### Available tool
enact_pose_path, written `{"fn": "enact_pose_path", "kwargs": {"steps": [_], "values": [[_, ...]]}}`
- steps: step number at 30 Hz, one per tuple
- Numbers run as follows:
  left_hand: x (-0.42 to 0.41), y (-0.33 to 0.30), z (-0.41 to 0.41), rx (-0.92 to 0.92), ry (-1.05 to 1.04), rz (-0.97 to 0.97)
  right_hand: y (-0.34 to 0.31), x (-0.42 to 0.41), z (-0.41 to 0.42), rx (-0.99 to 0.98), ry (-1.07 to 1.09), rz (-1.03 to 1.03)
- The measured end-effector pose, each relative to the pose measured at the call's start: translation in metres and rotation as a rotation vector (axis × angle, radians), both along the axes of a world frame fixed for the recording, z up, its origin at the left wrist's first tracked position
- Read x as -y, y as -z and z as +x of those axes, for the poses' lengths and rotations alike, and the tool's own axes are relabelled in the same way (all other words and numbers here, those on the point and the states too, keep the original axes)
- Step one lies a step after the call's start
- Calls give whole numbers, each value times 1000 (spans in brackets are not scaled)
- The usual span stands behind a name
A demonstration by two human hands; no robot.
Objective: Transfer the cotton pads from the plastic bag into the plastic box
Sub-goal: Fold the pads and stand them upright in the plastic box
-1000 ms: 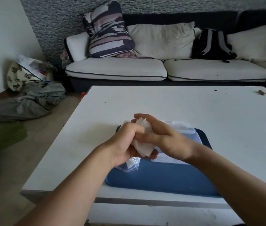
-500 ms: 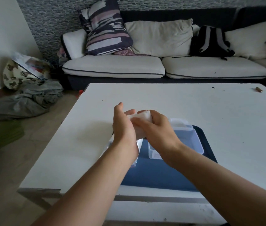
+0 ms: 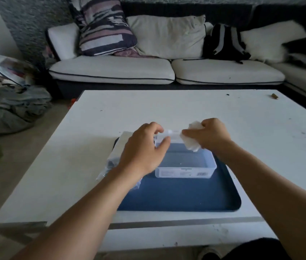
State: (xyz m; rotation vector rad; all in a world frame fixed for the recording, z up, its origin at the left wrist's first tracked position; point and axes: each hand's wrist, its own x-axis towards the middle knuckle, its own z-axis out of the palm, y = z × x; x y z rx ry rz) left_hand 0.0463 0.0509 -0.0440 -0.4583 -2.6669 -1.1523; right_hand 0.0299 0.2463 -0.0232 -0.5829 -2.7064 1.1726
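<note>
So, current state:
pads (image 3: pixel 191 141): soft white wad, crumpled; your right hand (image 3: pixel 209 136) has its fingers curled round it, over the box's far right corner.
left hand (image 3: pixel 143 149): fingers loosely bent, gripping nothing, hovering over the box's left rim.
box (image 3: pixel 185 167): clear hard plastic, rectangular, rounded corners, label on the near wall; nothing visible inside.
bag (image 3: pixel 113 162): thin crinkled clear film, lying flat just left of the box, partly hidden by your left forearm.
tray (image 3: pixel 180 196): matte blue, rounded corners, under the box; near half is bare.
table (image 3: pixel 261 147): smooth white top, square edges; broad open surface right and beyond, near edge just behind the tray.
</note>
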Motion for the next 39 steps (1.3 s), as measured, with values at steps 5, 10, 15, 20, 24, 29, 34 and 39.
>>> {"fn": "enact_pose_path", "kwargs": {"steps": [5, 10, 15, 20, 24, 29, 34, 39], "values": [[-5, 16, 1, 77, 284, -546, 34, -20, -10, 161, 75, 244], [-8, 20, 4, 186, 321, -693, 63, -16, -14, 210, 63, 531], [-10, 18, 7, 201, 358, -680, 80, -19, -16, 165, 20, 309], [-10, 25, 5, 184, 379, -662, 78, -25, -19, 290, 66, 125], [-11, 28, 6, 168, 380, -651, 79, -24, -18, 299, 77, 64], [-6, 30, 1, 179, 373, -623, 57, -26, -20, 253, 31, 189], [-5, 30, -2, 205, 389, -613, 13, -12, -10, 164, -155, 43], [-6, 28, 0, 211, 381, -622, 31, 0, -2, 410, -489, 366]]}}
